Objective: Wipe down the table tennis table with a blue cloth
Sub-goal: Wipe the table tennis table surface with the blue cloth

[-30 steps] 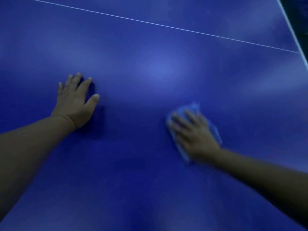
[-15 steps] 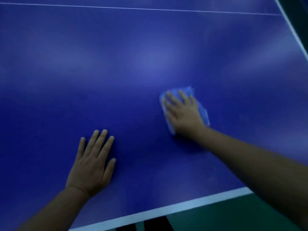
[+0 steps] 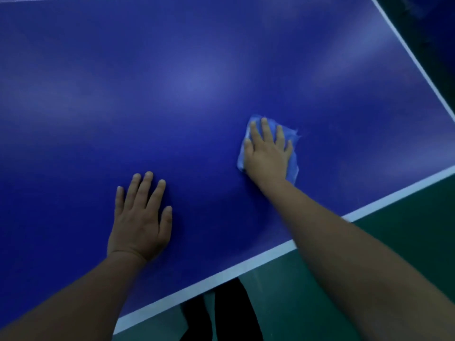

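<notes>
Right hand (image 3: 267,153) presses flat on blue cloth (image 3: 293,166); left hand (image 3: 140,217) flat on table (image 3: 172,82).

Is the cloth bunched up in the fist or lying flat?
Flat. The cloth lies on the table under the right hand, whose fingers are straight.

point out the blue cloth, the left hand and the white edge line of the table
blue cloth (image 3: 292,168), head view, lower right corner beside the wrist
left hand (image 3: 139,222), head view, back of the hand
white edge line (image 3: 246,268), head view, near-edge stripe between the arms
</notes>
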Motion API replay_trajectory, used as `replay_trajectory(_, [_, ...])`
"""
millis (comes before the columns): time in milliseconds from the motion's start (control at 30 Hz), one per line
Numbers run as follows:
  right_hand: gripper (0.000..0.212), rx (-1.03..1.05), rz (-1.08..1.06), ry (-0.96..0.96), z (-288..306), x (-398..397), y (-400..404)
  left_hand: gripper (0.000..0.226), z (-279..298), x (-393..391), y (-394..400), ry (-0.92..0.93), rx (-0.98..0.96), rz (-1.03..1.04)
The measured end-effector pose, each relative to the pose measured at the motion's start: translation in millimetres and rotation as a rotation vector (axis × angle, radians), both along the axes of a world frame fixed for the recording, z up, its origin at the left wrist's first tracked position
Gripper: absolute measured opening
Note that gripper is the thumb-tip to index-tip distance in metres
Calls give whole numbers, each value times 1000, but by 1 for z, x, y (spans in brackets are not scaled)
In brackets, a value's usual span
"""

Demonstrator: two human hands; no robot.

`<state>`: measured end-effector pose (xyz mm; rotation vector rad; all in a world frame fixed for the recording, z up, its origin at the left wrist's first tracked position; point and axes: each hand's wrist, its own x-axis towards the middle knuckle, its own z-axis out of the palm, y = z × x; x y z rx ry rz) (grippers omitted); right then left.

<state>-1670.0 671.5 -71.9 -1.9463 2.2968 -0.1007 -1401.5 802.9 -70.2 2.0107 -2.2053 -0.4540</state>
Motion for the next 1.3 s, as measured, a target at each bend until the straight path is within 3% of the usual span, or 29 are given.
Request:
replay_trajectory(100, [51, -23, 218, -1, -4, 36, 76, 67, -1, 2, 1, 6, -1, -6])
replay_trajectory(200, [49, 29, 420, 8, -4, 14, 162, 68, -2, 3, 1, 18, -3, 1])
replay_trajectory(267, [52, 66, 293, 82, -3, -32, 174, 68, -1, 2, 1, 26, 0, -1])
replay_trajectory(400, [61, 148, -242, 65, 4, -89, 158, 69, 2, 1, 1, 27, 4, 1])
replay_trajectory(467, [58, 90, -438, 35, 1, -70, 143, 69, 2, 1, 0, 21, 11, 8])
replay_trajectory(533, [56, 42, -487, 21, -4, -25, 127, 69, 2, 0, 0, 8, 25, 13])
replay_trajectory(567, [55, 12, -410, 14, -6, 1, 124, 69, 2, 0, 0, 4, 30, 16])
replay_trajectory(633, [53, -2, -21, 12, -8, 47, 136, 69, 3, -1, 0, 5, 30, 23])
replay_trajectory(700, [50, 39, 351, 14, -8, 50, 162, 69, 4, -1, 1, 11, 31, 21])
replay_trajectory(733, [49, 55, 413, 16, -6, 32, 167, 70, 5, -2, 0, 13, 33, 24])
replay_trajectory(800, [51, 70, 291, 68, -3, -20, 169, 70, 6, -2, 0, 13, 37, 27])
replay_trajectory(900, [58, 153, -112, 88, 9, -97, 155, 72, 8, -3, -1, 5, 53, 25])
replay_trajectory(1000, [56, 132, -400, 47, 10, -89, 133, 72, 10, -3, -2, -3, 67, 15])
replay_trajectory(1067, [55, 102, -270, 50, 4, -39, 126, 71, 9, -3, -1, -10, 66, 14])
replay_trajectory(1133, [52, 84, 96, 52, -2, 2, 133, 69, 6, -3, -1, -23, 55, 17])
replay_trajectory(1200, [51, 108, 338, 39, -4, -9, 137, 68, 3, -2, -1, -25, 48, 13])
replay_trajectory(1233, [52, 119, 351, 51, -3, -31, 134, 68, 1, -2, -1, -24, 43, 17])
replay_trajectory(1300, [57, 140, 174, 101, 1, -79, 125, 67, 0, -1, -1, -22, 29, 20])
